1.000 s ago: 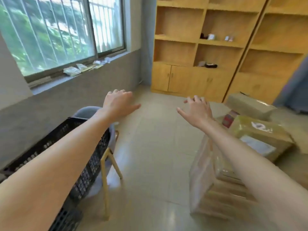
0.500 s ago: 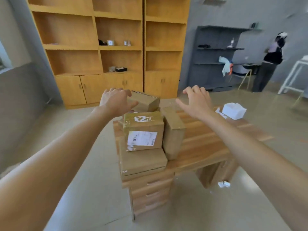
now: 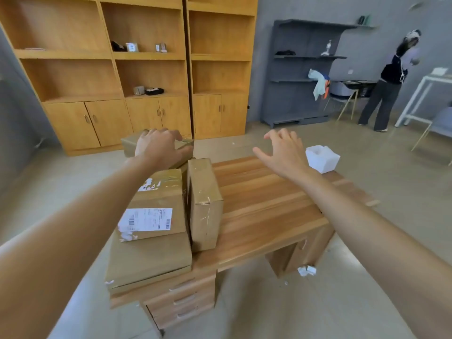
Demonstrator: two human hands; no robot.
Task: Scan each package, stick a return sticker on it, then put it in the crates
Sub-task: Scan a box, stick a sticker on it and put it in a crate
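Observation:
Several brown cardboard packages are piled on the left end of a wooden desk (image 3: 264,204). A wide flat box (image 3: 149,258) lies at the bottom, and on it sits a box with a white shipping label (image 3: 151,216). A narrow box (image 3: 204,204) stands on its side beside them. My left hand (image 3: 159,149) is curled over the top of the far box (image 3: 128,145) at the back of the pile. My right hand (image 3: 283,150) hovers open above the desk and holds nothing. No crate, scanner or sticker is in view.
A white foam box (image 3: 322,157) sits at the desk's far right corner. Wooden shelving with cabinets (image 3: 146,69) stands behind, with a grey shelf unit (image 3: 300,69) to its right. A person (image 3: 389,81) stands at the far right near a chair and a white table.
My view swung right from the black crate by the window to the desk. My left hand came down onto the far box, and the right hand stayed open over the desk.

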